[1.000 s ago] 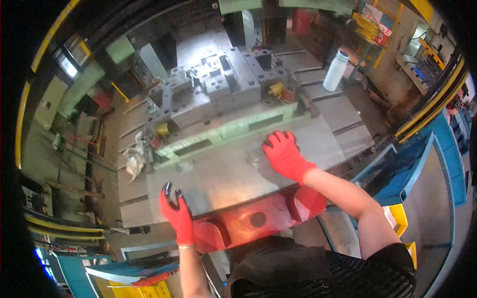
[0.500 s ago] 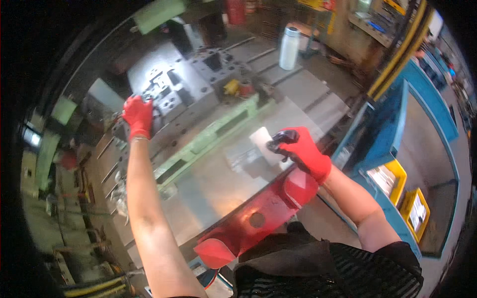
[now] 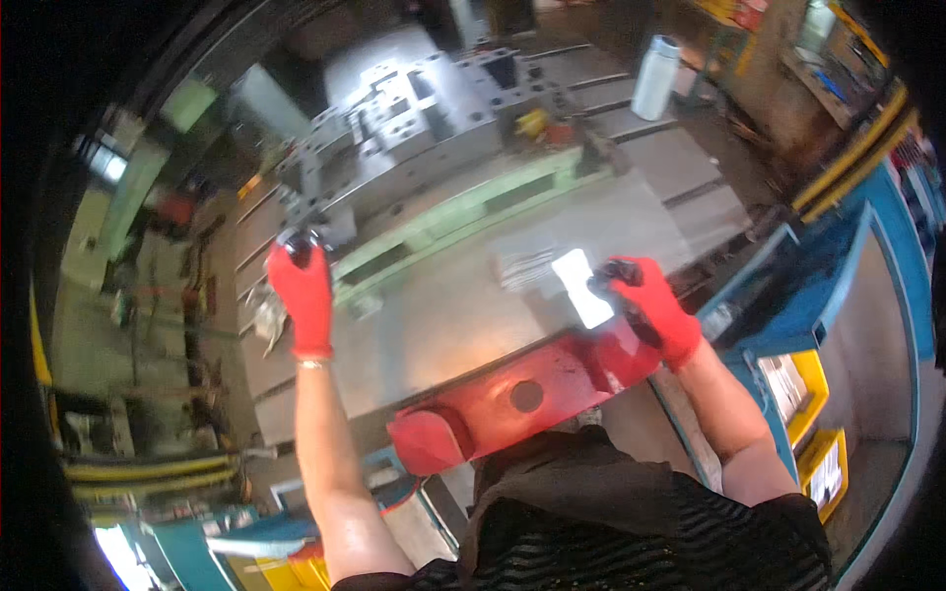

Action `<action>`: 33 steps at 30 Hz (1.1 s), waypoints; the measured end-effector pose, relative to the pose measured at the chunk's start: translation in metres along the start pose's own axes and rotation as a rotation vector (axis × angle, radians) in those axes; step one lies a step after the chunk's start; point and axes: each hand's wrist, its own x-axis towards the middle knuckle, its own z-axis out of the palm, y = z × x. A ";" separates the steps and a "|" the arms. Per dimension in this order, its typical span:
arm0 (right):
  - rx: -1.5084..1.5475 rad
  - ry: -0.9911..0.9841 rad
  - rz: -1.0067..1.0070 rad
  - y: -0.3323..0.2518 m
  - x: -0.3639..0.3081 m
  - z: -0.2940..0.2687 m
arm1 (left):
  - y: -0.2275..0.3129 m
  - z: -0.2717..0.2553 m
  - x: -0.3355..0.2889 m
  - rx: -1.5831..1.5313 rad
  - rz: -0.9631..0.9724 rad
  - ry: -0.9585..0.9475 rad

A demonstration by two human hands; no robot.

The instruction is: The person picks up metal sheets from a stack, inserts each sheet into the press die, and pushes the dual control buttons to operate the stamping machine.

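Right hand (image 3: 662, 307) | holds plate (image 3: 581, 291), surface glare-hidden | left hand (image 3: 304, 295): grip unclear

On the table (image 3: 434, 330), a die (image 3: 419, 128); to its right, a bottle (image 3: 655, 79). Before the die, a bar (image 3: 473, 219); nearer, a part (image 3: 579, 286) in the right hand (image 3: 658, 307). Far right, bins (image 3: 817, 379).

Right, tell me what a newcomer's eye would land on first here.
Probably the bright white flat piece in the red-gloved right hand, right of centre. Next, perhaps, the long, glossy red bar across the lower middle, then the tall white cylindrical bottle at upper right.
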 end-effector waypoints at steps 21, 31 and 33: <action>-0.293 -0.025 -0.005 -0.044 0.035 0.074 | -0.082 0.010 -0.142 0.723 -0.253 -0.139; -1.738 0.067 -1.369 -0.118 0.245 0.169 | -0.077 0.013 -0.148 0.562 -0.374 -0.173; -1.859 0.094 -1.323 -0.124 0.279 0.188 | -0.072 -0.001 -0.152 0.489 -0.355 -0.124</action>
